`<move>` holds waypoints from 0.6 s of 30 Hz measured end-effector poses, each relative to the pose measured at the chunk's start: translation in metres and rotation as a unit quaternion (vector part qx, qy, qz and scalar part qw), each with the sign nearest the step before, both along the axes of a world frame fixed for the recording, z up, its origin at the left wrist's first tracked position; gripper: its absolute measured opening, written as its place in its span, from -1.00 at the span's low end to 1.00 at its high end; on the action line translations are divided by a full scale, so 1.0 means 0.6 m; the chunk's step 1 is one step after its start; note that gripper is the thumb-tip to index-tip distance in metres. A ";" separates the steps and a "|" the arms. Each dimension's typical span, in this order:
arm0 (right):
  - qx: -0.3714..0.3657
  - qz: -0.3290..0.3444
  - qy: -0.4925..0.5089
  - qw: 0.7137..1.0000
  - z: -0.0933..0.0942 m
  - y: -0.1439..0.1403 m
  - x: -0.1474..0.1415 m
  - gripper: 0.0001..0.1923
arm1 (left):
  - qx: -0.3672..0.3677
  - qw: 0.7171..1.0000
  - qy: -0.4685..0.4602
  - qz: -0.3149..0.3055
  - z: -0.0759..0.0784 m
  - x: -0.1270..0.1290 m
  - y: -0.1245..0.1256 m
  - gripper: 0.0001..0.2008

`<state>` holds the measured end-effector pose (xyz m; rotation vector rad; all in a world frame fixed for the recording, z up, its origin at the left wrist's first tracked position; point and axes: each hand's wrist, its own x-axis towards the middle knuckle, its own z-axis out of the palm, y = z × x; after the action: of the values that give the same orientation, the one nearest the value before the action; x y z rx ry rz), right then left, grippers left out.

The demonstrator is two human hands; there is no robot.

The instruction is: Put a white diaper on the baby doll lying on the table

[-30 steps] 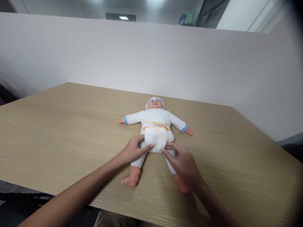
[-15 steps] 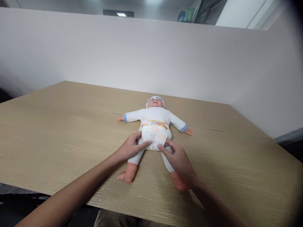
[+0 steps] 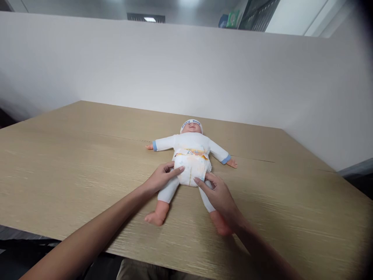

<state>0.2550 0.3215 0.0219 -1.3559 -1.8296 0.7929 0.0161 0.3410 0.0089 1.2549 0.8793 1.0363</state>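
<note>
A baby doll (image 3: 190,140) lies on its back, arms and legs spread, its head away from me. It wears a white outfit with blue cuffs and a white cap (image 3: 191,124) with blue lettering. Around its hips is a white diaper (image 3: 189,171) with an orange patterned waistband. My left hand (image 3: 163,177) pinches the diaper's left edge, thumb on the front and fingers tucked behind. On the other side, my right hand (image 3: 217,190) grips the edge by the leg opening, its fingertips partly hidden under the diaper. The doll's right-side foot (image 3: 220,224) is partly covered by my right wrist.
The doll rests on a wide wood-grain table (image 3: 87,167) with a thin seam across it. A white partition (image 3: 175,66) rises behind the table's far edge. Beyond it, a green package (image 3: 232,18) shows at the top.
My left thumb has moved slightly up and outward along the diaper's edge. My right hand stays nearly in place, and the doll has barely shifted.
</note>
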 end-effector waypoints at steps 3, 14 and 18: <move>-0.008 -0.014 -0.005 1.000 0.006 -0.003 0.002 -0.65 | -0.029 0.999 -0.034 0.008 -0.005 0.002 0.000 -0.49; -0.052 -0.033 0.013 0.998 0.031 -0.046 0.025 -0.47 | -0.066 0.990 -0.050 0.111 0.004 0.000 -0.028 -0.42; -0.078 -0.013 0.052 0.996 0.046 -0.079 0.040 -0.42 | -0.019 0.994 -0.007 0.104 0.019 -0.032 -0.043 -0.47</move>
<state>0.2789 0.2743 0.0496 -1.4050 -1.6963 0.9905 -0.0029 0.3152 0.0204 1.1413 1.0307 1.1857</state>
